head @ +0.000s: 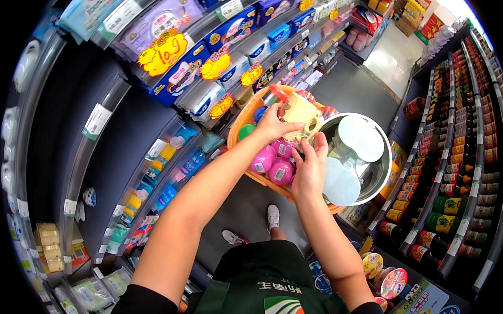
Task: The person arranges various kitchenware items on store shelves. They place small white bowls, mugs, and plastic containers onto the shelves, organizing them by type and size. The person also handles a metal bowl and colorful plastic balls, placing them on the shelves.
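My left hand (273, 125) grips a pale yellow plastic cup (299, 111) with a looped handle, over an orange plastic basket (234, 127). Close below the cup, my right hand (311, 167) has its fingers spread, with the fingertips by the cup's lower edge; whether they touch it is unclear. Several pink round containers (279, 170) with printed labels lie in the basket between my hands. A green ball-shaped item (247, 132) and a blue one (260, 113) sit on its left side. At the right, a white-rimmed basin (387, 161) holds a white round-topped item (361, 138) and a light blue one (341, 183).
Shelves of packaged tissues or pads (183, 75) with yellow price tags rise on the left. Sauce bottles (444, 222) fill the right shelves. Tubs (390, 282) stand near my right elbow. The grey aisle floor (349, 85) runs ahead, past slippers (357, 39) on a shelf.
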{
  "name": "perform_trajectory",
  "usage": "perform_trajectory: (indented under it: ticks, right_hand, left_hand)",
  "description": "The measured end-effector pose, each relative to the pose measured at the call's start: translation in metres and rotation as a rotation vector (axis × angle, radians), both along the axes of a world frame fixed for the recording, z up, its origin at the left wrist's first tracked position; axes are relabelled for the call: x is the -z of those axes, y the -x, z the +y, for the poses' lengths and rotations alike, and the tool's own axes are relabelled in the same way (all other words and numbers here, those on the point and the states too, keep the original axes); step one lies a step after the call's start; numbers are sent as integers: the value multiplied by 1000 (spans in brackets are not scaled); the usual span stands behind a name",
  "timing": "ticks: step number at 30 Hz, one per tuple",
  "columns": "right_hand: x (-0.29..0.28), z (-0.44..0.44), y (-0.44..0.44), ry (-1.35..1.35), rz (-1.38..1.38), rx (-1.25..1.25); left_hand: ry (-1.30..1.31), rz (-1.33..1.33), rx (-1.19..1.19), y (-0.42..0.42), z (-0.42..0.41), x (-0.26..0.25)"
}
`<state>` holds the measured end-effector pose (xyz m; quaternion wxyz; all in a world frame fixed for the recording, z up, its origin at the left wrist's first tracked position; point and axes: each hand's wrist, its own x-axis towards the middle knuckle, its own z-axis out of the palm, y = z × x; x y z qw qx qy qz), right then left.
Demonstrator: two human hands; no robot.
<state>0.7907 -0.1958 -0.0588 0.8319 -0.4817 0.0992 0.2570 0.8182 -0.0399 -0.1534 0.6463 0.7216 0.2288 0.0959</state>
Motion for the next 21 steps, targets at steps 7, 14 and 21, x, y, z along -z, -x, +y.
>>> perform_trajectory:
  ticks: [7,14,21]
  right_hand:
    - [-13,10,27,-117,-251,-96]
    - [-64,57,104,-86,-496,-438]
    - [-125,134,221,-324,-701,-862]
  left_hand:
    - [130,-356,-176,70,-5,-57]
    - [-61,-500,-409,219,26,-140]
    - [-310,-540,-782,395,45,-225]
